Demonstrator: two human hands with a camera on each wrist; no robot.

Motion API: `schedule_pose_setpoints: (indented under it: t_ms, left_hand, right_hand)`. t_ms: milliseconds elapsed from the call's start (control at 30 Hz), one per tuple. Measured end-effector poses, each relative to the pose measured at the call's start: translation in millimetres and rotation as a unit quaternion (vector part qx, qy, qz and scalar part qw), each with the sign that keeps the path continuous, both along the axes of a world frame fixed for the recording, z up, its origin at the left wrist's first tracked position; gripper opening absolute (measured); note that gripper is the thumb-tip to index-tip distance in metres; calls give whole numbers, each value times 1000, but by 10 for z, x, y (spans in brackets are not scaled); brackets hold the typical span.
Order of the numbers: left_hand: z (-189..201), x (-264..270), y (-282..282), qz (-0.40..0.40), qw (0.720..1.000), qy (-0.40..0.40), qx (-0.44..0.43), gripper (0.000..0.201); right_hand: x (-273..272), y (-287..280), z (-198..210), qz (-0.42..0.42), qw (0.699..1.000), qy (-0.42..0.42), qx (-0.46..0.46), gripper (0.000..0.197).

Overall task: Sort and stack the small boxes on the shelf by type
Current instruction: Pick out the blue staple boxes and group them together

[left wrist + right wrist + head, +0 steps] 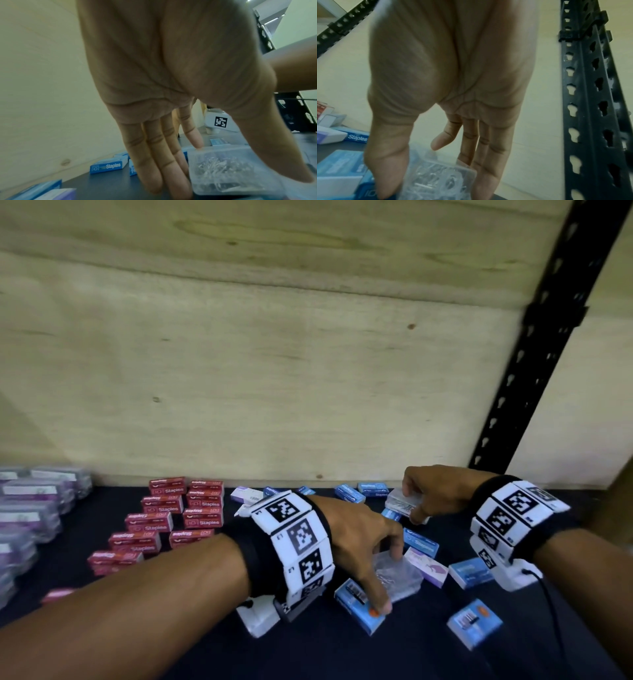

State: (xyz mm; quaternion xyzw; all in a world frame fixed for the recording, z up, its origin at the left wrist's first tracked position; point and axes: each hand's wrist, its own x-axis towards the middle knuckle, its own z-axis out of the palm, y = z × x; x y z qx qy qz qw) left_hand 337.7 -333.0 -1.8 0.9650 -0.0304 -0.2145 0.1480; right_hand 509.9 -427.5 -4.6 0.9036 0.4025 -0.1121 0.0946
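Note:
My left hand (390, 578) reaches down over a clear plastic box of clips (402, 577) lying on the dark shelf (342, 652). Its thumb is at the near side and its fingers (154, 169) at the far side, pinching the box (231, 169). Farther back, my right hand (412, 505) holds a second clear box (399, 503) between thumb and fingers (481, 155), just above the scattered blue staples boxes (421, 541). Red staples boxes (164, 518) stand in two stacked rows at the centre left. Clear boxes with purple labels (30, 508) are stacked at the far left.
Loose blue boxes (474, 628) and a white-purple box (430, 566) lie around both hands. A wooden back panel (274, 371) closes the shelf behind. A black perforated upright (534, 354) rises at the right. A pink box (58, 594) shows beside my left forearm.

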Motion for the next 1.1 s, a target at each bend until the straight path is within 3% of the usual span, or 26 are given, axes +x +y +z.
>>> schedule_pose_setpoints:
  t_ms: [333, 533, 633, 800, 1100]
  left_hand:
    - [0, -25, -85, -2, 995, -73, 72, 55]
    - [118, -118, 57, -2, 989, -131, 67, 44]
    - [216, -239, 186, 28, 989, -137, 44, 37]
    - [394, -597, 459, 104, 987, -118, 28, 34]
    - [693, -1739, 988, 234, 964, -111, 55, 31]
  right_hand:
    - [-140, -205, 178, -32, 991, 96, 87, 29]
    - [-232, -257, 344, -30, 986, 109, 125, 42]
    - [-251, -240, 375, -21, 981, 142, 133, 39]
    - [-479, -68, 454, 12, 977, 148, 154, 15]
    - [-1360, 688, 563, 148, 967, 163, 130, 18]
